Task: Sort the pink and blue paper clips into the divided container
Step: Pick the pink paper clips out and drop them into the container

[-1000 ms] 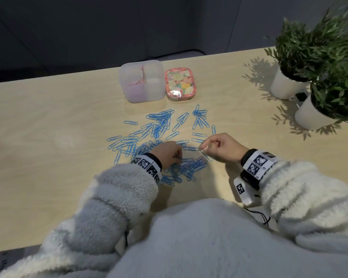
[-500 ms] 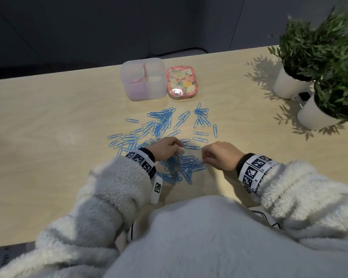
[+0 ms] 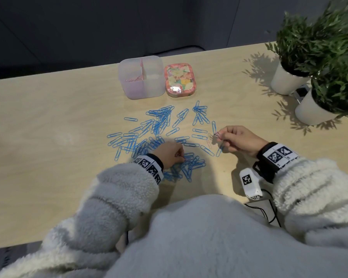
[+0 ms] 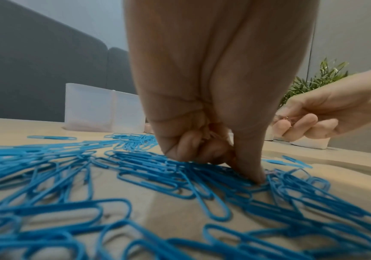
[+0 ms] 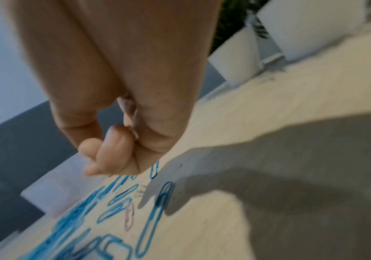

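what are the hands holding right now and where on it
The right hand pinches a pink paper clip by one end at its fingertips. The left hand pinches a pink clip in the blue pile.

Pale wooden tabletop [image 3: 48, 127]. Pink floral-patterned rounded tin [image 3: 180, 79] near far edge. Two leafy green plants in white round pots at right: farther [image 3: 285, 80], nearer [image 3: 311, 109]. Dark grey wall panel [image 3: 88, 27] behind.
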The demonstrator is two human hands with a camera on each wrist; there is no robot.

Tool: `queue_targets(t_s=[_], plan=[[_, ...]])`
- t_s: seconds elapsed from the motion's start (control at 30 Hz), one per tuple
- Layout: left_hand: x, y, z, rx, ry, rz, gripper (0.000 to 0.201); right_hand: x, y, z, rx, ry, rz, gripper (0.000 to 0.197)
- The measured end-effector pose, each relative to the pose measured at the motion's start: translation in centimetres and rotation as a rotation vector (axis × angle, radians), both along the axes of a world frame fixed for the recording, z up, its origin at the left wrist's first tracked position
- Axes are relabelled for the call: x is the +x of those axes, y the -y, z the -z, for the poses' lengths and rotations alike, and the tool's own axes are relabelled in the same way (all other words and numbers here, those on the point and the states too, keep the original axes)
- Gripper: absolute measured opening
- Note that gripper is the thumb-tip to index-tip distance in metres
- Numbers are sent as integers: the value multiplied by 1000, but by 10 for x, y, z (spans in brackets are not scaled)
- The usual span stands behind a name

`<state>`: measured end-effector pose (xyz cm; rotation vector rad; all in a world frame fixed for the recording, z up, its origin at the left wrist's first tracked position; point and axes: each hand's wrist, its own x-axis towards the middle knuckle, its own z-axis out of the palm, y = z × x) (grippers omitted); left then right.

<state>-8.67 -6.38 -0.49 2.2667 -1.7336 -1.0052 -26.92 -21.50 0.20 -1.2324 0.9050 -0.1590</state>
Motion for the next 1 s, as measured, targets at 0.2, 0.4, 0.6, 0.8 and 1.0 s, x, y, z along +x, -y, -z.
queue_targets(t_s=[0.2,0.4,0.6,0.8,1.0], plan=[[6,-3,-3,-30,-19,-19,17,10,6,10,299,9,207,28],[19,-4,-12,-56,-113,-135,18,19,-4,27,-396,-391,34,37],[44,-4,-15,-52,-146,-261,14,38,-9,27,-659,-646,-184,17],[47,-3,-16,-110,78,-261,21,56,1,9,-458,-407,-282,34],[19,0,-10,-99,-21,96,14,81,12,-35,65,-135,-182,30]])
